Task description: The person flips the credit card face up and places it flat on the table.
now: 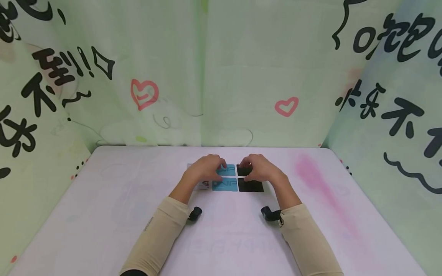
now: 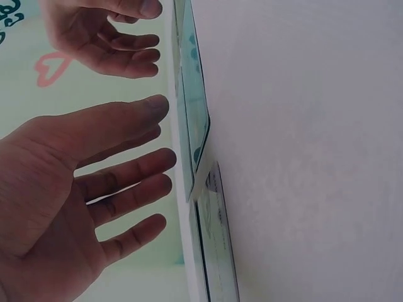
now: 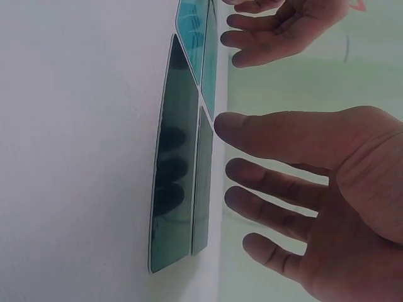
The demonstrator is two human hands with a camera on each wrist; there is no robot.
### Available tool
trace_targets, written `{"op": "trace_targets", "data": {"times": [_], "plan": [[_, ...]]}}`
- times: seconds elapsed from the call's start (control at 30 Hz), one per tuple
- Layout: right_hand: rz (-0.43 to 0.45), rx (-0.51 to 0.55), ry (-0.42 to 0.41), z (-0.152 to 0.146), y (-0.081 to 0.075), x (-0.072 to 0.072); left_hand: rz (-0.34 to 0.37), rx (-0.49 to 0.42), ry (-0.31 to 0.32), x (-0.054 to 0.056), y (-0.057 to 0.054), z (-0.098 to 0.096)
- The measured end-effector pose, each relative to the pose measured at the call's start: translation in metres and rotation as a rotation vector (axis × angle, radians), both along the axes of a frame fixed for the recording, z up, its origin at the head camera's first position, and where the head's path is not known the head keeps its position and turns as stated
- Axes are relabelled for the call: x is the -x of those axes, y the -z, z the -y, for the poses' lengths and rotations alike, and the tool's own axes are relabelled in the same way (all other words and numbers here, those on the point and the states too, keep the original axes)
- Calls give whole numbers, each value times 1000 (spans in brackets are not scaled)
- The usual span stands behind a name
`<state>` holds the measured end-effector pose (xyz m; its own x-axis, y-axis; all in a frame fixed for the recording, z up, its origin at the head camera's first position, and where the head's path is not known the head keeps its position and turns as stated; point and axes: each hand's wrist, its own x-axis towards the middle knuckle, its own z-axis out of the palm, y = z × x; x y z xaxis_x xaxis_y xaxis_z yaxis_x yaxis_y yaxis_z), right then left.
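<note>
Fingers of both hands hover over the cards.

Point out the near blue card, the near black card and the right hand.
near blue card point(image 1: 225, 185), head view, middle of its face.
near black card point(image 1: 251, 186), head view, middle of its face.
right hand point(image 1: 259, 168), head view, back of the hand.

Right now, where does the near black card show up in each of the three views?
Head: near black card lies mid-table, just under the right hand.
Left wrist: not in view; only blue cards show.
Right wrist: long dark strip left of the fingers.
Shared landmark: the blue cards.
</note>
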<state>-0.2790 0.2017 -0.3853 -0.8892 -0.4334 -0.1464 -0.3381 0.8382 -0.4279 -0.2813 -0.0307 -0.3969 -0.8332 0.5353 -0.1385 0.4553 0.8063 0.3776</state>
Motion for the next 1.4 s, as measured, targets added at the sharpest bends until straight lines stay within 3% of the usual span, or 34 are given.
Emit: {"op": "trace_targets", "data": {"times": [0.33, 0.47, 0.8, 1.2, 1.4], "plan": [[-15, 9, -1, -6, 3, 3, 2, -19, 1, 3, 4, -10], [-19, 17, 8, -8, -1, 4, 7, -46, -14, 6, 2, -15], [-25, 19, -7, -18, -3, 11, 22, -73, 16, 13, -3, -31], [-23, 1, 52, -39, 3, 19, 11, -91, 73, 31, 2, -49], [-15, -4, 47, -40, 5, 23, 23, -95, 48, 35, 0, -56]]}}
